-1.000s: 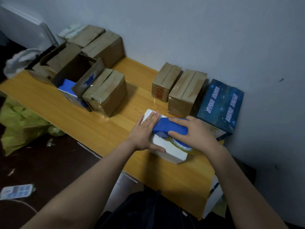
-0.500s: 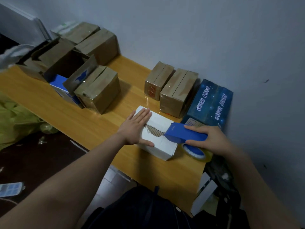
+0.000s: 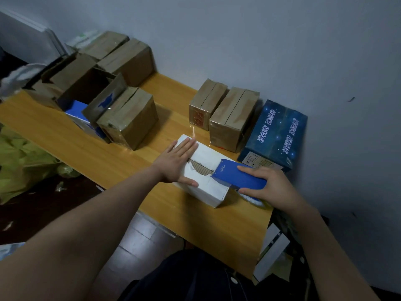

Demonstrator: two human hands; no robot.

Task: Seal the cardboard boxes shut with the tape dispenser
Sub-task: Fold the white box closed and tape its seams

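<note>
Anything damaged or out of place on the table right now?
Yes. The white box has a torn patch along its top seam, showing ribbed brown cardboard, between the flat left hand and the tape dispenser gripped by the right hand. Further left, one brown box stands open.

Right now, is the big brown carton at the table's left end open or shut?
Open: the brown carton has its flaps raised, and its dark inside shows.
</note>
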